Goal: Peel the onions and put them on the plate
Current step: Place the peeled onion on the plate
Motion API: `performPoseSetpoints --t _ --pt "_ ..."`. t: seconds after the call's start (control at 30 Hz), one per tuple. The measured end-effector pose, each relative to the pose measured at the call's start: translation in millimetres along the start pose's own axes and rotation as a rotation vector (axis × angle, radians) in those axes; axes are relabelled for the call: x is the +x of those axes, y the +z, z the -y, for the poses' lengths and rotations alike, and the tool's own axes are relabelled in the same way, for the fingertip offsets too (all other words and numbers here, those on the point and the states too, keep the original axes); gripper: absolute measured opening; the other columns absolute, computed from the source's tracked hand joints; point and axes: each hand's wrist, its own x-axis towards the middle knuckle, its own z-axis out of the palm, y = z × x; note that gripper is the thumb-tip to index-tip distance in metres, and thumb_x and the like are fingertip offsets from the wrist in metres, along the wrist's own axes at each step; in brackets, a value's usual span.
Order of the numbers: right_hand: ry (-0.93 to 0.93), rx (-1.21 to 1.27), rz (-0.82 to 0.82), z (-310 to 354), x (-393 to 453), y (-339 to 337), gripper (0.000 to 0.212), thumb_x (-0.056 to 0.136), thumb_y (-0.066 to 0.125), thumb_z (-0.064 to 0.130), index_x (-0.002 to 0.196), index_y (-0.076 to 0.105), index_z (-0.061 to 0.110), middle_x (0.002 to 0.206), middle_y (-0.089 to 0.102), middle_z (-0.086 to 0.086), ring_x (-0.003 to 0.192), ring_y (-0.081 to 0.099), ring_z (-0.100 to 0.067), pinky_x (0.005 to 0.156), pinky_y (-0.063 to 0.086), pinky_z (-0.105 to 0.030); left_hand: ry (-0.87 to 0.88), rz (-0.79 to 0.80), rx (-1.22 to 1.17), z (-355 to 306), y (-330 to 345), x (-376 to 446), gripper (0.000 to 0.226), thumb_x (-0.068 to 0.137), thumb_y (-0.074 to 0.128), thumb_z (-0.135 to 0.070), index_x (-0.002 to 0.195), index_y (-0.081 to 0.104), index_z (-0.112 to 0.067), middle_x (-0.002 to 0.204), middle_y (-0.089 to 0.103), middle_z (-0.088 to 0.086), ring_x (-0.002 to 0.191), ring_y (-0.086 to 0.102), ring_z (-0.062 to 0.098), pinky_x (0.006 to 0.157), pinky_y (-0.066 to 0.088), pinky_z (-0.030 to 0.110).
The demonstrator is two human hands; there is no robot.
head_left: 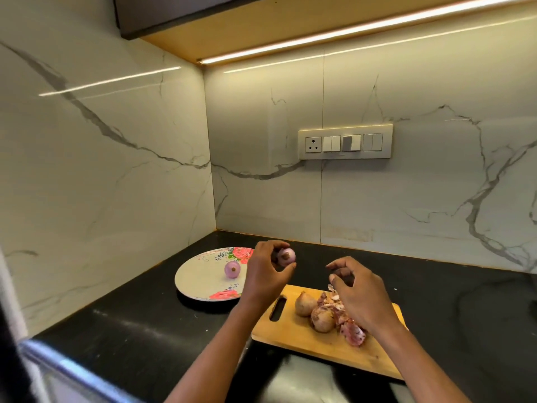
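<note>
Done so far: one peeled onion (232,269) is already sitting on the floral plate (197,282), near its far right side, purple and bare of skin.
In hand: a second peeled onion (286,256) is being held up by the left hand (266,271), raised between the plate's right rim and the cutting board (331,344); it looks fully skinned, root end facing the camera.
Left fingers: curling round the onion, thumb below and fingertips over the top, gripping it.
Right fingers: the right hand (359,295) is hovering over the board, its fingers loosely bent and parted; whether a scrap of skin is pinched there, I cannot tell.
Left to do: two onions still in brown skin (305,303) (322,319) are lying on the board, touching each other.
Waste: a heap of peelings (350,330) is lying on the board just beside them, partly under the right hand.
Progress: roughly halfway, in my judgement, as the held onion is not yet on the plate.
Surface: plate and board are both resting on the dark table (145,324), close together.
</note>
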Motion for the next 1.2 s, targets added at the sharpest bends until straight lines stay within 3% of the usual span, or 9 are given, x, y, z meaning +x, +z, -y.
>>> performPoseSetpoints --t 0.13,0.4,0.53,0.7,0.9,1.2 --pt "-0.064 -0.136 0.112 12 -6 17 0.020 0.096 0.064 0.022 0.107 0.061 0.039 0.099 0.062 0.022 0.097 0.060 0.001 0.070 0.041 -0.005 -0.108 -0.007 0.066 29 -25 -7 0.045 0.081 0.082 -0.014 0.120 0.061 -0.025 0.115 0.059 -0.007 0.096 0.059 0.004 0.074 0.047 0.005" --pt "-0.221 -0.138 0.143 49 27 67 0.016 0.095 0.066 0.025 0.109 0.065 0.033 0.102 0.066 0.015 0.093 0.061 -0.002 0.082 0.053 -0.021 -0.233 -0.086 0.052 56 -42 -10 0.042 0.083 0.080 -0.016 0.121 0.062 -0.020 0.113 0.065 -0.007 0.096 0.061 0.005 0.073 0.047 0.007" --pt "-0.185 -0.077 0.091 61 47 89 0.015 0.096 0.065 0.024 0.109 0.066 0.030 0.101 0.066 0.014 0.093 0.061 -0.003 0.083 0.054 -0.025 -0.331 -0.155 0.076 79 -54 -3 0.037 0.086 0.077 -0.012 0.119 0.063 -0.019 0.115 0.066 -0.003 0.103 0.061 0.009 0.082 0.049 0.013" --pt "-0.086 -0.221 0.138 37 49 89 0.017 0.097 0.063 0.025 0.112 0.064 0.031 0.108 0.066 0.010 0.095 0.061 -0.007 0.084 0.055 -0.031 -0.423 -0.072 0.145 89 -49 5 0.039 0.085 0.076 -0.010 0.120 0.062 -0.017 0.119 0.063 -0.001 0.105 0.056 0.009 0.090 0.048 0.022" --pt "-0.164 -0.431 0.239 40 40 92 0.026 0.099 0.059 0.029 0.124 0.059 0.031 0.117 0.062 0.007 0.103 0.060 -0.013 0.087 0.052 -0.030 -0.421 0.024 0.178 88 -47 5 0.035 0.086 0.076 -0.014 0.117 0.062 -0.021 0.118 0.063 -0.001 0.100 0.058 0.009 0.079 0.045 0.016" --pt "-0.317 -0.604 0.291 52 33 121 0.036 0.101 0.054 0.035 0.137 0.050 0.031 0.136 0.055 0.002 0.123 0.052 -0.018 0.105 0.042 -0.038 -0.363 0.039 0.219 84 -45 3 0.034 0.085 0.078 -0.021 0.115 0.061 -0.021 0.116 0.059 -0.001 0.099 0.057 0.009 0.080 0.043 0.018"
